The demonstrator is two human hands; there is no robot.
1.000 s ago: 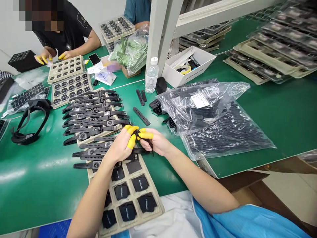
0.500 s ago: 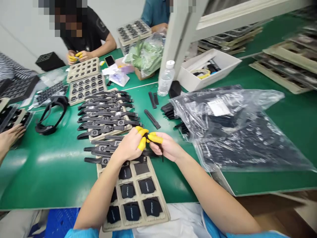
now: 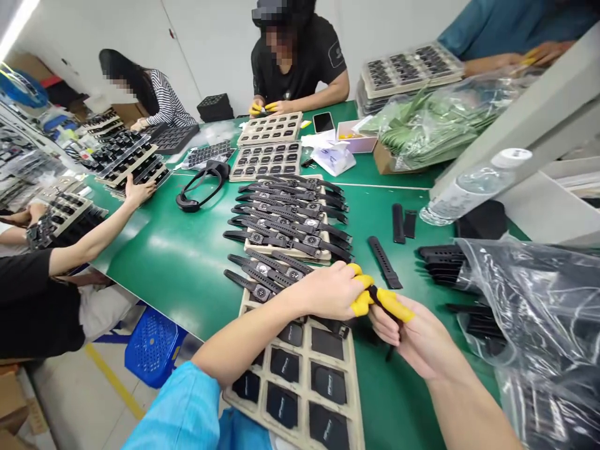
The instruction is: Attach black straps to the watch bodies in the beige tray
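Bright green worktable (image 3: 187,250) right across a busy room, a co-worker in a black shirt (image 3: 300,75) bent over trays on the far side, and the action is up front! Left hand (image 3: 330,290) reaches across the near tray (image 3: 355,394), covered fingertips pinching a black strap (image 3: 374,293). Right hand (image 3: 415,334) pinches the same piece from the other side, one yellow finger cover (image 3: 396,305) lying along it. So the strap is up between the two hands, by the tray's far right corner, with a dark tail dangling below the right fingers. What sits under those tips? Can't tell, the covers hide it.

Now for technique: a short, firm pinch close to where the hands meet looks best, one side anchoring while the other makes small, square movements. Grip too far back and a strap like this, probably bendy, could twist away. Leaving that tail free of the palm seems wise too. And mind the left forearm! Dark squares (image 3: 328,382) sit in the compartments just beside it, rows of watches (image 3: 312,240) lie beyond, and a loose strap (image 3: 384,262) rests flat, apart from both hands.
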